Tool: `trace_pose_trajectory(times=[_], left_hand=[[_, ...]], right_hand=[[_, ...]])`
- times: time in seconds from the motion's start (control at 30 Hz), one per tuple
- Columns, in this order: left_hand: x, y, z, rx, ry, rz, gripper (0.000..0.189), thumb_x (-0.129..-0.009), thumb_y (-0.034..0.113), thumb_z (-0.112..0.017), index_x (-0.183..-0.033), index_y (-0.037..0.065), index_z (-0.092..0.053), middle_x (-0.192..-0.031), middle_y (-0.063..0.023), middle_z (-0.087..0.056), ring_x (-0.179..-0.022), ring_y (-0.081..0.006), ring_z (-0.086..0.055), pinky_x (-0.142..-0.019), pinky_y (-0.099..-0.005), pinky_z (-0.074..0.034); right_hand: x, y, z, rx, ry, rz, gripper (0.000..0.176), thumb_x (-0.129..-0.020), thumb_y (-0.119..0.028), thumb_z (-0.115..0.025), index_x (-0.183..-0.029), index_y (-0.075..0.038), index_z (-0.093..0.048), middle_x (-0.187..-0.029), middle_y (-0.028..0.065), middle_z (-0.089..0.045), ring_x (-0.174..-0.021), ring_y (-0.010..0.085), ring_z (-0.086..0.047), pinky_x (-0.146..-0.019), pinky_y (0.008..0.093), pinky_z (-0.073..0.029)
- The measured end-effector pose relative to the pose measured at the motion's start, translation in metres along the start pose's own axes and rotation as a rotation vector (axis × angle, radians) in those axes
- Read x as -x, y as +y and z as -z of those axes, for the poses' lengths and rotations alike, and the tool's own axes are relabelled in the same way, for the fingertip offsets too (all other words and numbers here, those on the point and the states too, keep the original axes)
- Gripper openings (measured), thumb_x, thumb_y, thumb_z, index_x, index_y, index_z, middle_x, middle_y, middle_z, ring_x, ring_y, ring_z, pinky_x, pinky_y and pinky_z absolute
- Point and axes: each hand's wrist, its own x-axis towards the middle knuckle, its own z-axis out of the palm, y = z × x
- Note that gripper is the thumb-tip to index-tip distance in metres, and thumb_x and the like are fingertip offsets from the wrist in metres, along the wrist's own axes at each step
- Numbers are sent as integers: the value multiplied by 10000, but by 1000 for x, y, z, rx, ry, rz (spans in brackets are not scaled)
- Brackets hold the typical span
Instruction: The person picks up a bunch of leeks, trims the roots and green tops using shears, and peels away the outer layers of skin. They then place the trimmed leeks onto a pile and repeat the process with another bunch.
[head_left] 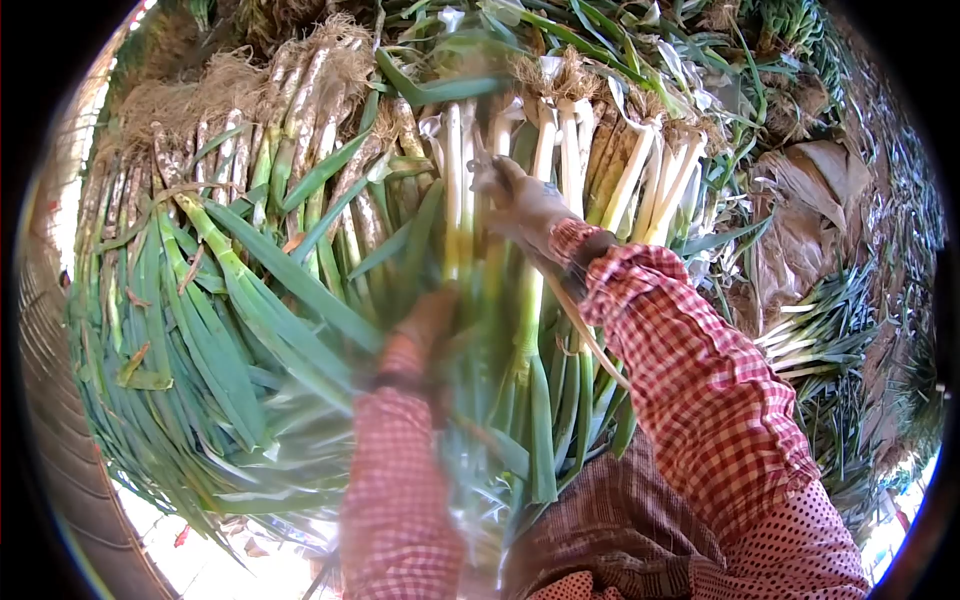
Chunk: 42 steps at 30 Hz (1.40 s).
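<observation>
My left hand [430, 312] is smeared by motion among the leek stalks, low on their green part; its fingers cannot be made out. Higher up, my right hand [530, 205] is closed beside the white leek shafts [468, 170], its fingertips blurred. A thin, pale strip of leek leaf [590, 335] trails from under this hand down to the right. Clean white leeks [680, 190] lie side by side to the right of my hand, roots away from me. Blurred stalks and leaves pass between my two hands.
Unpeeled leeks [300, 100] with brown, soil-marked shafts lie at the left, their long green leaves [220, 370] reaching toward me. Loose leaf trimmings cover the far side. Brown sheeting [800, 220] and a small bunch of slim green stalks [820, 330] are at the right.
</observation>
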Motion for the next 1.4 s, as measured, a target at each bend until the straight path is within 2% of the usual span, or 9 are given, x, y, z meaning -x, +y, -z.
trace_pose_trajectory(times=[0.27,0.5,0.53,0.57,0.7,0.77,0.97,1.07,1.4], left_hand=[[35,62,-9,209,-1,227,385,-949,240,-698,-1250,1,-671,-1151,-52,-690,-1039,-183,-635,-938,-310,-474],[14,31,7,13,27,30,370,-859,172,-819,-1166,1,-703,-951,-26,-711,-860,-162,-655,-812,-303,-518],[23,38,15,80,39,44,359,-860,177,-822,-1148,0,-702,-944,-34,-717,-856,-162,-659,-795,-309,-530],[31,44,23,148,53,56,349,-861,182,-825,-1130,-1,-700,-938,-43,-723,-852,-163,-664,-777,-315,-542],[95,94,75,316,-20,-49,454,-874,269,-814,-1178,-23,-645,-1098,-112,-702,-1034,-196,-691,-926,-331,-573],[109,98,78,555,-50,-54,356,-918,139,-761,-1214,-12,-634,-947,-105,-732,-759,-195,-721,-651,-310,-602],[74,65,6,178,167,-17,463,-819,110,-843,-1220,5,-637,-1050,-79,-717,-923,-191,-697,-866,-309,-573],[48,49,-17,-40,281,-35,450,-821,135,-855,-1189,-25,-651,-1031,-75,-731,-857,-167,-688,-821,-300,-558],[98,102,8,-282,327,-161,661,-766,211,-909,-1280,-17,-563,-1092,-127,-710,-966,-243,-682,-871,-379,-565]], right_hand=[[4,4,-7,-4,34,97,808,-871,-194,-669,-1584,-116,-298,-1199,238,-695,-1075,375,-706,-956,445,-566],[19,16,1,-83,126,7,851,-839,-195,-699,-1591,-122,-307,-1119,202,-725,-950,320,-736,-866,382,-597],[34,9,12,-116,-11,8,1005,-818,-225,-754,-1647,-163,-189,-1324,224,-654,-1157,337,-679,-1032,399,-533],[39,17,2,-91,27,84,879,-834,-201,-703,-1606,-128,-292,-1034,192,-735,-880,316,-735,-843,373,-599],[116,14,14,6,-309,127,932,-843,-190,-714,-1634,-143,-223,-977,187,-723,-807,276,-732,-789,382,-622],[160,5,37,-25,-549,24,945,-852,-175,-715,-1638,-130,-193,-974,187,-718,-798,249,-735,-748,374,-634],[174,89,16,-66,-34,194,983,-822,-159,-782,-1626,-71,-225,-937,137,-726,-647,176,-678,-668,320,-639],[193,53,34,55,-395,-6,921,-857,-198,-744,-1614,-103,-227,-972,146,-750,-784,274,-743,-753,394,-648],[206,47,27,-23,-368,99,959,-866,-138,-711,-1645,-158,-152,-824,84,-708,-632,175,-695,-577,302,-632]])
